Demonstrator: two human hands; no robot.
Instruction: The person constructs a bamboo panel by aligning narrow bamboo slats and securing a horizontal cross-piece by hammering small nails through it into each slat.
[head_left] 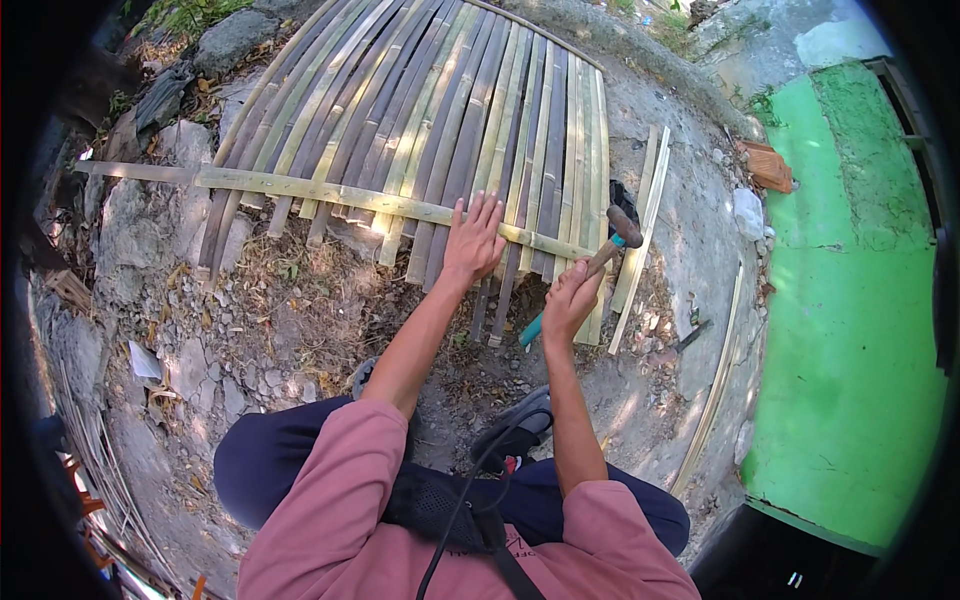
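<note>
An outdoor work yard beside a building: stony ground (180,330) with dry leaves, a split-bamboo panel (440,110) lying flat, loose bamboo strips (640,220), a green-painted wall (850,330).

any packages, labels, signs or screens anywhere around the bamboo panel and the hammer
No signs, screens or labels show.
Crumpled white bag or wrapper: on the ground right of the bamboo panel, beside the green floor.
Flat white scrap, maybe paper: on the rubble at the left.
Neither sits near the left hand or the right hand gripping the hammer.
</note>
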